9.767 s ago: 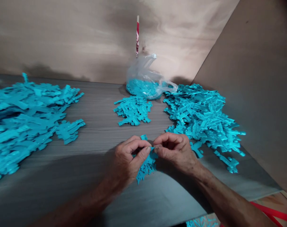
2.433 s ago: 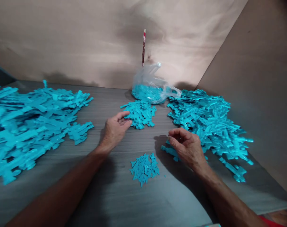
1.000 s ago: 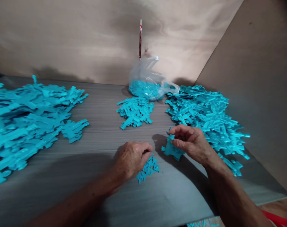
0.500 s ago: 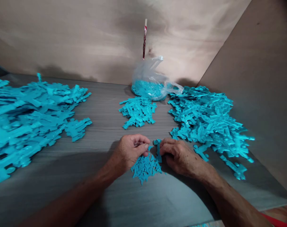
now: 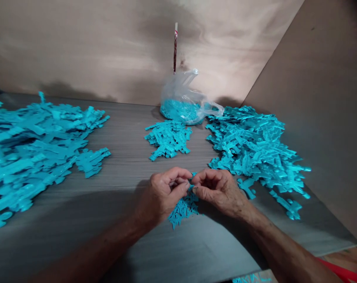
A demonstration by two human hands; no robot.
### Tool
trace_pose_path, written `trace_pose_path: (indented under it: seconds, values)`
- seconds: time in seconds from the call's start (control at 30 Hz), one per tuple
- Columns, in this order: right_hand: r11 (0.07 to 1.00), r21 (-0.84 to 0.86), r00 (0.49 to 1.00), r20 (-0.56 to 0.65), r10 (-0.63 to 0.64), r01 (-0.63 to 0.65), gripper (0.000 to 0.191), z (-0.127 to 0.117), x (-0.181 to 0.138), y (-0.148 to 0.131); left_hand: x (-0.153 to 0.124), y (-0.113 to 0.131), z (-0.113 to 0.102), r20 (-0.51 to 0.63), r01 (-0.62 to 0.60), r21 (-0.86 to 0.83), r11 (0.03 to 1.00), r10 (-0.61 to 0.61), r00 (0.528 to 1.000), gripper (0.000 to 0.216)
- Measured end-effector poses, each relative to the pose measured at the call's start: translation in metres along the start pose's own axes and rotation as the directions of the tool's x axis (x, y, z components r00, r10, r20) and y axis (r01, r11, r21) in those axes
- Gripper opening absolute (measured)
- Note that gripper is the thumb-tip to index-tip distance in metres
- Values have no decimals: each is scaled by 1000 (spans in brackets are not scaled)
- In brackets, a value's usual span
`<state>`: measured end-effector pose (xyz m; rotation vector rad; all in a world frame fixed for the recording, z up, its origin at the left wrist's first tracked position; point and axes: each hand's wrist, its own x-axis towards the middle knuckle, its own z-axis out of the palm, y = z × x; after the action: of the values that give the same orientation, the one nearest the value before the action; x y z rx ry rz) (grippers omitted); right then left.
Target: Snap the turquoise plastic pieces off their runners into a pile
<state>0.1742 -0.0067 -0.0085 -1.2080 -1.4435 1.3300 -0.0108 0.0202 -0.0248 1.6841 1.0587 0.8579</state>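
My left hand (image 5: 163,192) and my right hand (image 5: 219,190) meet fingertip to fingertip over a small heap of tiny teal plastic bits (image 5: 182,208) on the grey table (image 5: 122,165). Both hands pinch one small teal plastic piece (image 5: 191,184) between thumb and fingers. Most of that piece is hidden by the fingers.
A big pile of teal plastic frames (image 5: 33,149) lies at the left, another pile (image 5: 255,149) at the right. A small stack (image 5: 168,139) sits in the middle. Behind it stands a clear plastic bag (image 5: 182,102) of teal bits. Brown board walls (image 5: 313,98) close in the back and right.
My right hand took a teal piece from the right pile and brought it to the middle. My left hand came back from the middle stack, and now both pinch the piece.
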Motion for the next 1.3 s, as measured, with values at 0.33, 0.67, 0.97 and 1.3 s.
trace_pose_path:
  seconds: [0.33,0.67,0.97,1.3]
  values:
    - [992,-91,976,-211,62,-83,10,-31,7,-2,7,-9,-6,-80,-97,264,960,122,989,13]
    - [993,-85,929,-367,50,-87,10,-54,15,3,12,8,13,127,-151,760,632,84,988,43]
    - [994,-72,943,-329,53,-81,13,-51,16,1,24,4,25,199,-197,744,639,69,978,43]
    - [994,-31,939,-334,87,-103,11,-49,15,2,33,-4,19,-90,134,243,961,-116,989,33]
